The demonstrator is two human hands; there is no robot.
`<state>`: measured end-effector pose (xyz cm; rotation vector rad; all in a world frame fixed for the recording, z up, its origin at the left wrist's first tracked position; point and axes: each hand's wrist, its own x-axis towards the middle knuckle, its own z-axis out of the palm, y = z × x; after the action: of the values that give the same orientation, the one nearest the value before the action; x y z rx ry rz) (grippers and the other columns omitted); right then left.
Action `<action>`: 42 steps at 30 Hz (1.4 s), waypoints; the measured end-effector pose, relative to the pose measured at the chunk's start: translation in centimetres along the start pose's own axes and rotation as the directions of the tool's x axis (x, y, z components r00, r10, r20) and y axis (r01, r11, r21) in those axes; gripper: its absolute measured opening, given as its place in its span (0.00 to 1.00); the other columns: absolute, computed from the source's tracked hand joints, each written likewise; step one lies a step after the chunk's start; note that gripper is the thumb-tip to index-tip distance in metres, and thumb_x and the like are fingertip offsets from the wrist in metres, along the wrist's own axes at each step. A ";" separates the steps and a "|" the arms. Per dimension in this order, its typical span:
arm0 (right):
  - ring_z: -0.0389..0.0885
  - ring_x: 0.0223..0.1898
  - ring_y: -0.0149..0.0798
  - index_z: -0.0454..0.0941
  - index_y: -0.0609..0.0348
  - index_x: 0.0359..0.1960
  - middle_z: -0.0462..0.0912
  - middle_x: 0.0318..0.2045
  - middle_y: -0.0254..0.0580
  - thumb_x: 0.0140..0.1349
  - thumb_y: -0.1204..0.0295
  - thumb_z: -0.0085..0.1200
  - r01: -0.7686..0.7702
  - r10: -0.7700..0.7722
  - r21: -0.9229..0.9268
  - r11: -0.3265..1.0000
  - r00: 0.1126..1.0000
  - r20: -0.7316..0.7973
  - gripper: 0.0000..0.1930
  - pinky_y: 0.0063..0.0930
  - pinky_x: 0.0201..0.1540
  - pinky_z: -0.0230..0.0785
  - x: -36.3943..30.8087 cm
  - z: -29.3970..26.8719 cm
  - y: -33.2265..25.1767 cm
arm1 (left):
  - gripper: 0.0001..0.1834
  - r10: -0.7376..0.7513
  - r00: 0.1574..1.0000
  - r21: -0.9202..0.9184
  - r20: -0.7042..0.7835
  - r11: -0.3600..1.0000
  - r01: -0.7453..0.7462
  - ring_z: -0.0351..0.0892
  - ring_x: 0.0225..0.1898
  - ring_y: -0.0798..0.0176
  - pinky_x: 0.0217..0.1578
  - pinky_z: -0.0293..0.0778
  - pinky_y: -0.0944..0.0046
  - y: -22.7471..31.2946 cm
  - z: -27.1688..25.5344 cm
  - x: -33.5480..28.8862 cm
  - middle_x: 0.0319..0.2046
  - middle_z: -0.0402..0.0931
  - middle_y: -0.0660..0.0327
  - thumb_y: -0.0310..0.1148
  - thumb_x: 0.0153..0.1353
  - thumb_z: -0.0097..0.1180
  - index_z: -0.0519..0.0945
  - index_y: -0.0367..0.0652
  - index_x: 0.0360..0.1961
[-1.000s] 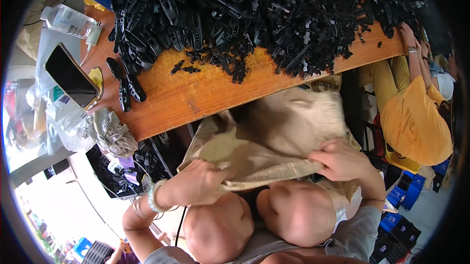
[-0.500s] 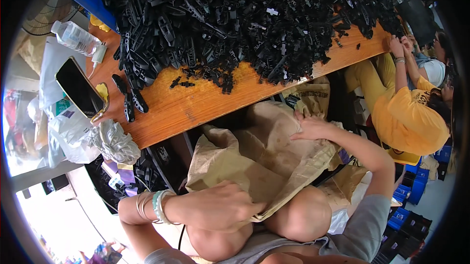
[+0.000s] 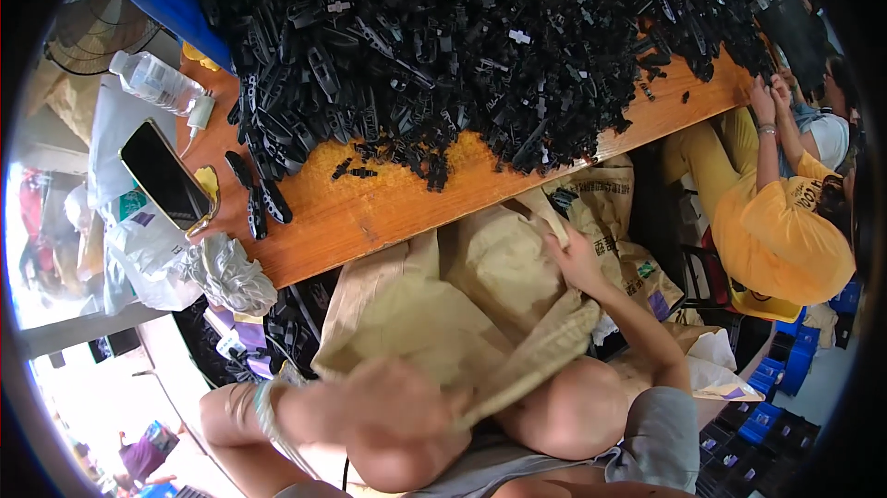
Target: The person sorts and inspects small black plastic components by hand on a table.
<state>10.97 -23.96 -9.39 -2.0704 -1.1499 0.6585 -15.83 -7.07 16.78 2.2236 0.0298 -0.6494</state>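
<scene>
The tan sack (image 3: pixel 434 322) spreads from the centre of the view toward 6 o'clock, lying over the person's knees and reaching up to the near edge of the wooden desk (image 3: pixel 370 221). Its rim slants across the lap, from 6 o'clock up toward 4.

The left hand (image 3: pixel 393 406) is between 6 and 7 o'clock, at the sack's lower rim; it is blurred, so I cannot tell whether its grip is spread or pinching the material. Pale bracelets (image 3: pixel 263 410) circle that wrist. The right hand (image 3: pixel 577 258), between 3 and 4 o'clock, has its grip pinching a fold of the sack's far-right rim, just below the desk edge. A printed brown sack (image 3: pixel 605 193) stands just beyond that hand, toward 2 o'clock.

On the desk, a large heap of black plastic parts (image 3: pixel 416 64) fills 11 to 1 o'clock. A smartphone (image 3: pixel 166 175) leans at 9, with a crumpled whitish cloth (image 3: pixel 229 276) just below it, toward 8, and a clear plastic bottle (image 3: pixel 157 82) at 10. A co-worker in a yellow shirt (image 3: pixel 776 221) sits at 3 o'clock, and blue crates (image 3: pixel 795 350) show at 4.
</scene>
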 end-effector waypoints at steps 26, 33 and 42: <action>0.75 0.31 0.43 0.77 0.61 0.37 0.76 0.33 0.41 0.48 0.83 0.60 0.557 -0.564 -0.125 0.821 0.759 -0.326 0.12 0.34 0.28 0.69 10.7 5.6 -14.9 | 0.11 -0.114 0.167 -0.022 -0.979 0.883 0.470 0.74 0.20 0.57 0.22 0.69 0.62 -18.1 -4.5 8.6 0.25 0.73 0.54 0.30 0.56 0.59 0.76 0.37 0.38; 0.74 0.27 0.39 0.79 0.64 0.38 0.78 0.30 0.41 0.48 0.86 0.59 0.586 -0.549 -0.063 0.808 0.711 -0.439 0.14 0.26 0.28 0.68 10.7 5.2 -15.7 | 0.21 -0.045 -0.053 -0.066 -0.998 0.854 0.516 0.77 0.23 0.51 0.22 0.72 0.59 -18.1 -5.4 10.5 0.31 0.74 0.55 0.45 0.54 0.63 0.73 0.39 0.38; 0.74 0.29 0.29 0.71 0.65 0.41 0.77 0.31 0.43 0.60 0.84 0.47 0.171 -0.104 0.835 0.523 0.985 -0.136 0.09 0.19 0.28 0.66 7.8 6.0 -17.5 | 0.12 -0.052 -0.192 -0.148 -0.980 0.837 0.526 0.74 0.24 0.56 0.25 0.70 0.62 -19.3 -7.9 7.5 0.26 0.73 0.57 0.32 0.49 0.64 0.74 0.37 0.28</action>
<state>1.29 -8.61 -0.93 -1.1192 -0.6959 0.8405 -10.19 10.25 4.19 2.4313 1.4361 1.2058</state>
